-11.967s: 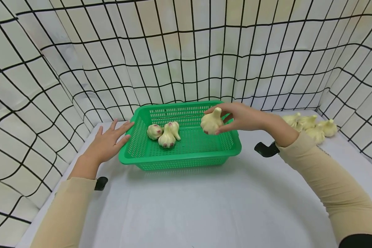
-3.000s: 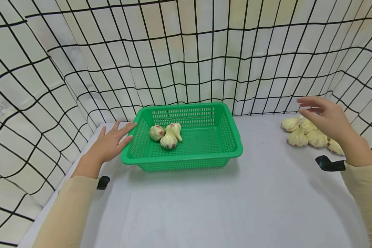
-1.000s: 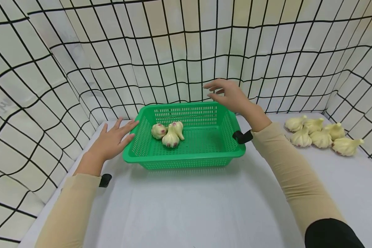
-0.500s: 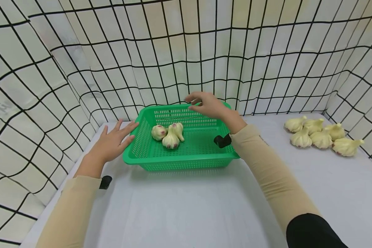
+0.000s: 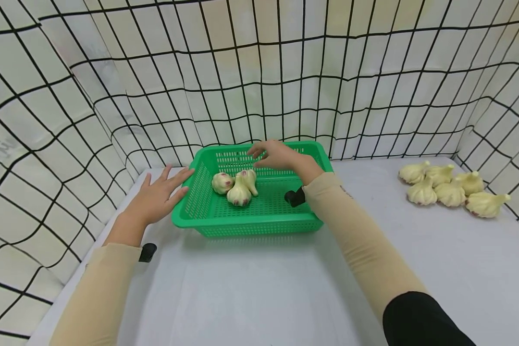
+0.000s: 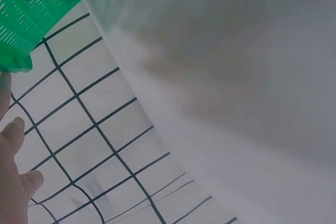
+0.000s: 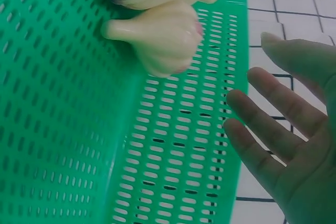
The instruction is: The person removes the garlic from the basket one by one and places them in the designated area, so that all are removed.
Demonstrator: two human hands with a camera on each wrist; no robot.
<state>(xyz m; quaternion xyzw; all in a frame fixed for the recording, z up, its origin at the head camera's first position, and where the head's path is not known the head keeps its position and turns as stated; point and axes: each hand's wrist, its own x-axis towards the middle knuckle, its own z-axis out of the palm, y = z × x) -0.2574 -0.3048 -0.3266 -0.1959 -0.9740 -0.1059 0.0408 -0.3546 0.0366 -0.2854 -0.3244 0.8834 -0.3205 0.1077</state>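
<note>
In the head view a green plastic basket [image 5: 251, 226] stands on the white table. Three garlic bulbs lie together in its left half: one at the left [image 5: 222, 183], a front garlic bulb [image 5: 239, 193] and a rear garlic bulb [image 5: 249, 179]. My left hand [image 5: 153, 199] rests its fingertips on the basket's left rim, fingers spread. My right hand [image 5: 274, 154] hovers over the back of the basket, right of the bulbs, holding nothing. The right wrist view shows its fingers loosely bent, apart from a garlic bulb [image 7: 165, 38] beside the basket wall.
A group of several garlic bulbs [image 5: 450, 193] lies on the table at the far right. Black netting [image 5: 281, 84] over white sheeting walls in the back and both sides. White tabletop [image 5: 225, 288] extends in front of the basket.
Twelve seconds ago my right hand held a garlic bulb over the basket; later it was empty above the right-hand group. Since then it has moved left and lowered over the basket. My left hand stays put.
</note>
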